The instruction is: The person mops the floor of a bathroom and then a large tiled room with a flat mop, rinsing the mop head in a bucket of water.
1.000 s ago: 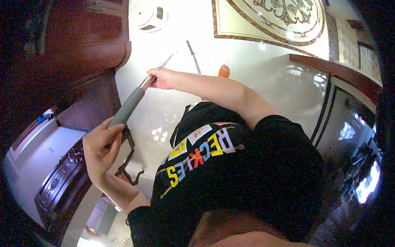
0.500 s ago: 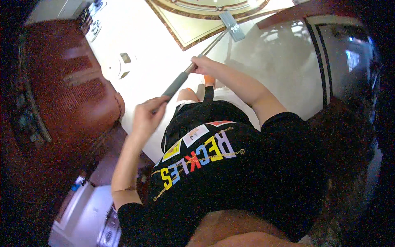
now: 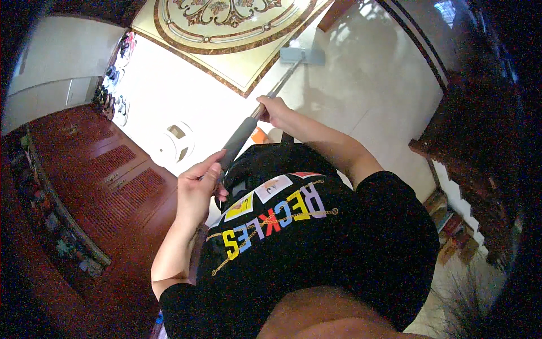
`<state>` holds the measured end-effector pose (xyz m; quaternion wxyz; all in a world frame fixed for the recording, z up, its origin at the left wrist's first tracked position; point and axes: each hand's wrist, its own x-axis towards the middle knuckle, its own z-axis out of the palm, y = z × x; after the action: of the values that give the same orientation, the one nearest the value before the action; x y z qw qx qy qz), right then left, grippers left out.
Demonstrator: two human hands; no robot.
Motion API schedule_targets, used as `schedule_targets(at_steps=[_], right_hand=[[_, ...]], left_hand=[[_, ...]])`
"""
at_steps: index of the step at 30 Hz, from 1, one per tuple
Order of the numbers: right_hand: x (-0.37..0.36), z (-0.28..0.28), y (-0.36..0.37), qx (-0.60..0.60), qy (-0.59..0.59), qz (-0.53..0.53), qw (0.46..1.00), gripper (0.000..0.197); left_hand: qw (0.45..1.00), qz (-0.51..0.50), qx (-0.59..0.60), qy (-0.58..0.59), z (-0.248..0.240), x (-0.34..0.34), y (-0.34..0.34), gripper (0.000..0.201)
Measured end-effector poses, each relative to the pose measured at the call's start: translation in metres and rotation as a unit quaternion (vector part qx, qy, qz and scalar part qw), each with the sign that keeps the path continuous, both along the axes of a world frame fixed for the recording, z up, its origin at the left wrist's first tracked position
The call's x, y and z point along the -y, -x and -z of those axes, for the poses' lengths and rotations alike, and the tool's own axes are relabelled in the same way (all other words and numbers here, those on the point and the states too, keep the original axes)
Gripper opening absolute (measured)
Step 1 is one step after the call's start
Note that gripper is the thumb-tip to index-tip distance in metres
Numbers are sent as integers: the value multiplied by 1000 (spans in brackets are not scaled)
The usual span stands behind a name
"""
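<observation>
A flat mop (image 3: 241,134) runs slantwise in front of my body, with a dark foam grip and a metal pole. Near the grip's upper end, my left hand (image 3: 199,183) is closed around it, thumb lying along the handle. My right hand (image 3: 273,110) grips the metal pole farther down, just beyond the foam. The grey rectangular mop head (image 3: 310,56) lies flat on the pale glossy floor (image 3: 350,90), beside the corner of a patterned floor medallion (image 3: 226,53).
To the left stands a reddish-brown wooden cabinet (image 3: 96,169) with slatted doors. Several shoes (image 3: 116,90) line the far left. A white rounded object (image 3: 179,135) sits on the floor. Something orange (image 3: 259,135) shows at my feet. Dark wooden furniture (image 3: 451,152) is on the right.
The mop head has turned to lie more crosswise and shifted slightly left and nearer. Both hands keep their hold. The view has swung, showing more of the medallion and cabinet.
</observation>
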<state>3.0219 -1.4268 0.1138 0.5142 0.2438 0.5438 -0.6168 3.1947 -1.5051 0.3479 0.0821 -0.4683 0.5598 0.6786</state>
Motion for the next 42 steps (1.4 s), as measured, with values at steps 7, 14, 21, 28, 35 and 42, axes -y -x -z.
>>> schedule_targets(at_steps=[7, 14, 21, 28, 35, 42], right_hand=[[-9, 64, -12, 40, 52, 87, 994, 18], [38, 93, 17, -52, 55, 139, 987, 17], [120, 21, 59, 18, 41, 19, 999, 45], [212, -6, 97, 18, 64, -32, 997, 25], [216, 34, 219, -3, 114, 68, 991, 9], [249, -31, 228, 83, 181, 153, 968, 13]], left_hand=[[989, -39, -16, -141, 33, 43, 3, 24], [996, -5, -53, -67, 42, 77, 34, 27], [995, -50, -78, 27, 19, 135, 51, 26], [987, -21, -62, 150, -32, 181, 74, 28], [974, 129, -112, 147, 0, 167, 188, 30], [973, 157, -29, 166, -59, 238, 216, 24]])
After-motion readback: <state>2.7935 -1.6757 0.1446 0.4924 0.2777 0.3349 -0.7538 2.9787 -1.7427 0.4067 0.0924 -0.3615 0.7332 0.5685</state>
